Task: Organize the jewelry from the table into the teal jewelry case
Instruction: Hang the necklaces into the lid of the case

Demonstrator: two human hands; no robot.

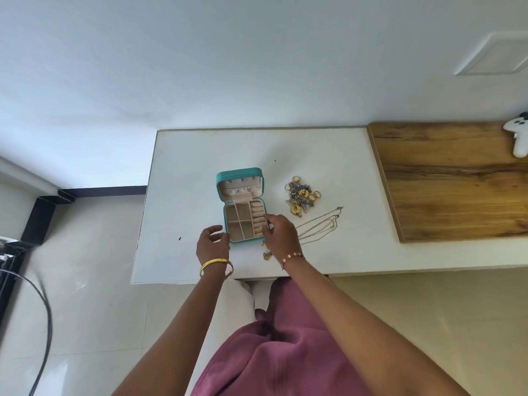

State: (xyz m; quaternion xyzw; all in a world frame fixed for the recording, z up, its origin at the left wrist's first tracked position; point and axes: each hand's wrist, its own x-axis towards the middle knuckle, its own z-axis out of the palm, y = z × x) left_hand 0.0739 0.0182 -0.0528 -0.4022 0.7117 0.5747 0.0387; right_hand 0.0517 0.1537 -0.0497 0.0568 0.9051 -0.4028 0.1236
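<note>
A person's left hand, fingers loosely spread, steadies the open teal jewelry case as the right hand, grip unclear, nears thin chains that could tangle.

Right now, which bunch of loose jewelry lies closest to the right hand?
The small gold pieces beside the right hand, just off the case's near right corner. The chains and the big heap lie farther right.
</note>
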